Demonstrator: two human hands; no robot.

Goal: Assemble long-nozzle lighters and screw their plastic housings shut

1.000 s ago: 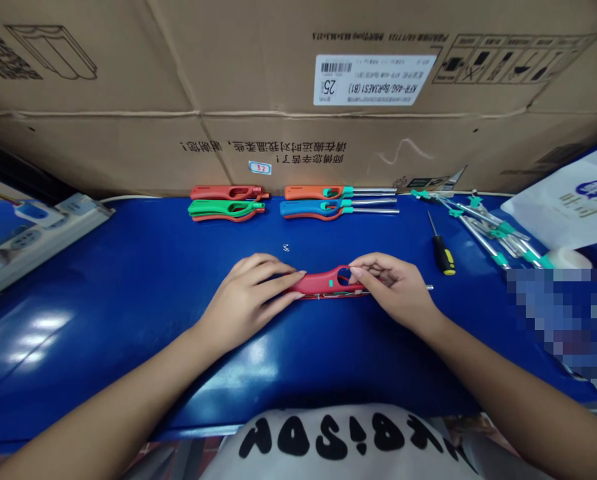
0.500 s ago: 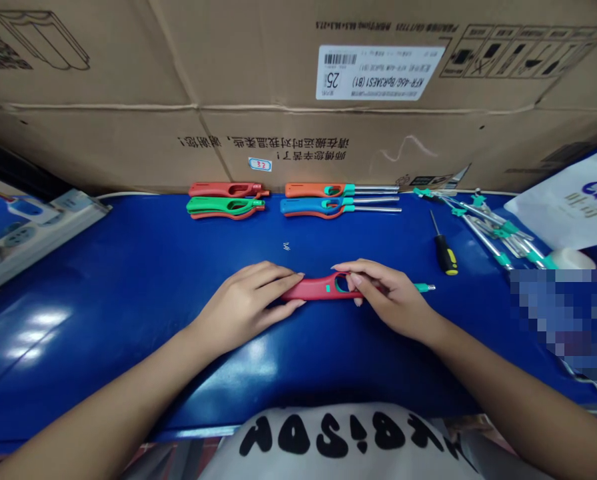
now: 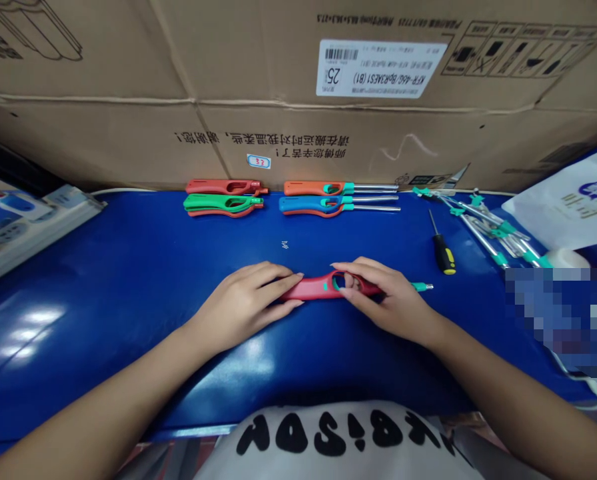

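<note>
A red gas lighter (image 3: 311,288) lies crosswise between my hands, low over the blue table. My left hand (image 3: 251,293) is closed on its butt end, thumb below and fingers above. My right hand (image 3: 386,290) grips the front part around the trigger opening, hiding much of it. A little teal shows on the lighter's body, and its teal and metal front end sticks out beyond my right hand. Just behind the lighter lie a few tiny metal pieces (image 3: 284,245), likely screws or springs, too small to tell.
At the back lie red and green lighter handles (image 3: 223,202) and lighters with metal rods (image 3: 313,205). A black-and-yellow screwdriver (image 3: 444,255) and a heap of rods with teal parts (image 3: 498,230) are at right. A power strip (image 3: 28,227) stands left; a cardboard box (image 3: 258,73) walls the back.
My right thumb and fingers have shifted slightly on the lighter, around the trigger opening. My left hand keeps its hold. The whole view has moved a little.
</note>
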